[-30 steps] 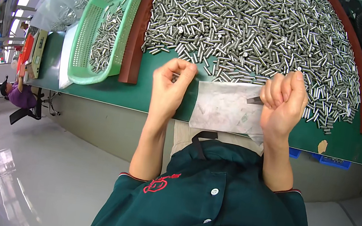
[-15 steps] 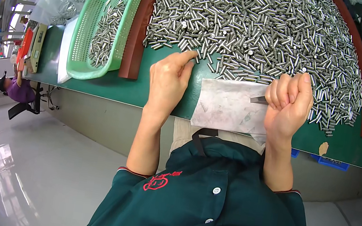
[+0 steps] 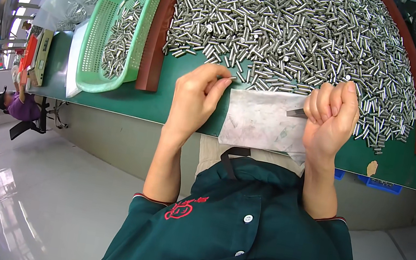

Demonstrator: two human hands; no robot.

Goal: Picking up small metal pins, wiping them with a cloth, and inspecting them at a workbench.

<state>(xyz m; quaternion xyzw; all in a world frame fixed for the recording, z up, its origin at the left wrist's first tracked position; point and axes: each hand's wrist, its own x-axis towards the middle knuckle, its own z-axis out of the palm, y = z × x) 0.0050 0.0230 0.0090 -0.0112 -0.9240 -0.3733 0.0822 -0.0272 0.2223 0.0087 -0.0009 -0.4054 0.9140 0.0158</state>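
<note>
a small metal pin [image 3: 230, 78] is being pinched at the left hand [image 3: 194, 100] fingertips, beside the pin pile [image 3: 299, 35]. the right hand [image 3: 329, 122] is gripping dark tweezers [image 3: 296, 113] over the white cloth [image 3: 261, 119]. keep the pinch light and lift one pin only.

A dark green short-sleeved work shirt [image 3: 251, 235] is worn, trimmed with red-and-white cuff piping, white buttons, a red embroidered chest emblem [image 3: 183, 208] and light blue pocket flaps; forearms are left bare.
</note>
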